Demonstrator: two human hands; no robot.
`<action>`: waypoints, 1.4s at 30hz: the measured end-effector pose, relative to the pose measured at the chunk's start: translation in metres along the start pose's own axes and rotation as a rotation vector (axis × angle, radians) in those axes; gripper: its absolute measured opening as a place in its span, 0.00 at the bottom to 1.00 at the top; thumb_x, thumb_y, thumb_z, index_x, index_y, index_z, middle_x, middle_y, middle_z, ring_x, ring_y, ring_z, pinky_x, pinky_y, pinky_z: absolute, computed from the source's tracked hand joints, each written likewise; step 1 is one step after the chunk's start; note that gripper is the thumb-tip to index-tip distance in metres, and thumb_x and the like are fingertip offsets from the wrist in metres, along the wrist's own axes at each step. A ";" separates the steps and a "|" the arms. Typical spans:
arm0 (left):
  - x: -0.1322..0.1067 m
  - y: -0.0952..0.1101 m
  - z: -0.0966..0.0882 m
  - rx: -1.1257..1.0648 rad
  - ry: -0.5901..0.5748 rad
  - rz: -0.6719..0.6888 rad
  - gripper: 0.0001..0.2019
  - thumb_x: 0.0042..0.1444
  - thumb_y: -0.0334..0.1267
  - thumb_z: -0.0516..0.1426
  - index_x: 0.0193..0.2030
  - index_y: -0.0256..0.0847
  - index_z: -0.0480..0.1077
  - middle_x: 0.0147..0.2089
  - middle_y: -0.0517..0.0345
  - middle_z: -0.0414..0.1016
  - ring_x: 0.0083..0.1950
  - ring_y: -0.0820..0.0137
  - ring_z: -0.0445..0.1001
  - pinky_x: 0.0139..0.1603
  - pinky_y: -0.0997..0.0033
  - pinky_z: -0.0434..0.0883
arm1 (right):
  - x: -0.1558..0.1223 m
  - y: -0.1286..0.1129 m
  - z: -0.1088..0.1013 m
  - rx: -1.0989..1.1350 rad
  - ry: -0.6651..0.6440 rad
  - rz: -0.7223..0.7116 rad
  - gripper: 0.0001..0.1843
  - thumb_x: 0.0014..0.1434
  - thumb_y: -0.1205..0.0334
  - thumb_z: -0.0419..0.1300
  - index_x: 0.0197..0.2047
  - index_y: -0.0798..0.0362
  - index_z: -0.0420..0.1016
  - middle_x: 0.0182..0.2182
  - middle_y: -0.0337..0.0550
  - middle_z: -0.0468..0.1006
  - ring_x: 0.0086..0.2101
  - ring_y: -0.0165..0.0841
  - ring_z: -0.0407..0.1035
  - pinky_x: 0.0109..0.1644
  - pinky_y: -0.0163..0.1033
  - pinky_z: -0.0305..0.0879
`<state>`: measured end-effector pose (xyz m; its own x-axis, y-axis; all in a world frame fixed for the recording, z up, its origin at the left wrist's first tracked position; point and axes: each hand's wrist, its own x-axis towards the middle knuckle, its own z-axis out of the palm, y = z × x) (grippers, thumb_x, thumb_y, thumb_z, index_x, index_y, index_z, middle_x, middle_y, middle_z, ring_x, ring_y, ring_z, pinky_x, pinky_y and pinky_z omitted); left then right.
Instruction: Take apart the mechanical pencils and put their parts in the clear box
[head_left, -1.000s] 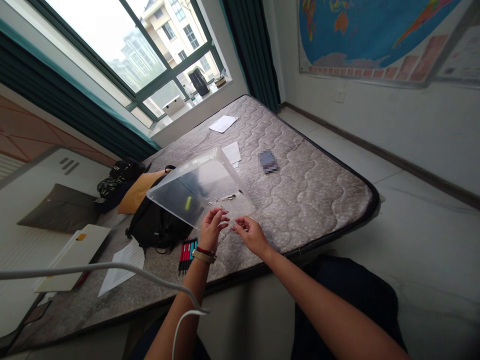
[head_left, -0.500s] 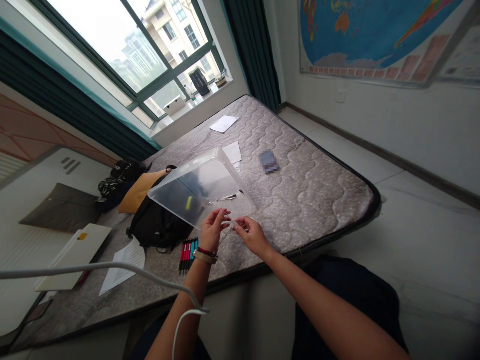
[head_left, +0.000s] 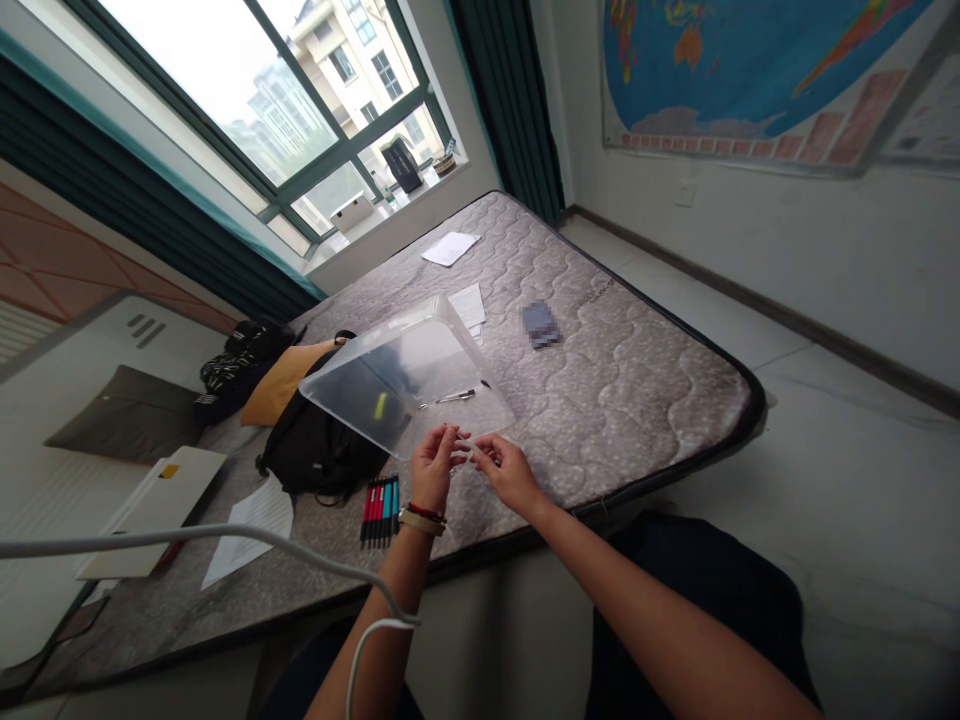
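Note:
My left hand (head_left: 435, 467) and my right hand (head_left: 506, 472) meet just in front of the clear plastic bin (head_left: 461, 345), low over the mattress. Thumb and fingers are pinched together on both, and whatever they grip is too small to make out. Inside the tilted bin lie a slim silvery pen-like piece (head_left: 456, 397) and a short yellow piece (head_left: 381, 406). To the left of my left wrist, several red, teal and black pens (head_left: 380, 512) are lined up side by side on the mattress.
The quilted mattress (head_left: 630, 400) bears a black backpack (head_left: 319, 440), white papers (head_left: 450, 248), a pixelated dark item (head_left: 541, 324) and a cream folder (head_left: 154, 515). A grey cable (head_left: 300, 555) crosses the near left. Behind stands a headboard with a grey cushion (head_left: 124, 415).
My left hand has shifted slightly right and down, closer to my right hand. My right hand has hardly moved; the view has shifted slightly.

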<state>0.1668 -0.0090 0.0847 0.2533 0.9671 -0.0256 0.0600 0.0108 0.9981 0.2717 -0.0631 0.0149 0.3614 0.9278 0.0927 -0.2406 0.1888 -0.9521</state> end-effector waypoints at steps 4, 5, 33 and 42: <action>0.000 0.004 -0.004 0.022 0.005 0.019 0.17 0.54 0.49 0.63 0.41 0.38 0.72 0.40 0.53 0.79 0.32 0.75 0.76 0.30 0.77 0.73 | 0.000 0.000 0.000 -0.013 -0.013 0.002 0.11 0.60 0.56 0.60 0.42 0.54 0.75 0.34 0.44 0.80 0.33 0.35 0.75 0.39 0.39 0.71; 0.000 0.005 -0.005 0.032 0.004 0.023 0.17 0.55 0.49 0.63 0.42 0.38 0.72 0.41 0.53 0.79 0.32 0.75 0.77 0.31 0.77 0.73 | 0.000 -0.001 0.000 -0.020 -0.016 0.002 0.11 0.59 0.57 0.61 0.42 0.54 0.76 0.34 0.44 0.80 0.34 0.36 0.75 0.39 0.39 0.71; 0.023 -0.031 -0.080 1.206 -0.118 0.222 0.12 0.55 0.41 0.60 0.44 0.41 0.77 0.45 0.47 0.78 0.41 0.60 0.77 0.46 0.61 0.72 | 0.005 -0.005 -0.008 -0.113 0.106 -0.051 0.11 0.59 0.55 0.61 0.40 0.53 0.76 0.36 0.44 0.79 0.38 0.36 0.73 0.45 0.40 0.68; 0.027 -0.040 -0.101 1.354 -0.216 0.054 0.09 0.53 0.33 0.58 0.39 0.44 0.79 0.43 0.49 0.79 0.45 0.61 0.76 0.50 0.64 0.69 | 0.006 -0.004 -0.008 -0.114 0.112 -0.032 0.12 0.58 0.54 0.60 0.39 0.53 0.76 0.36 0.44 0.79 0.38 0.37 0.72 0.45 0.41 0.68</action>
<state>0.0735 0.0426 0.0497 0.4220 0.8984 -0.1213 0.9008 -0.4005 0.1680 0.2820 -0.0605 0.0172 0.4669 0.8790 0.0970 -0.1253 0.1743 -0.9767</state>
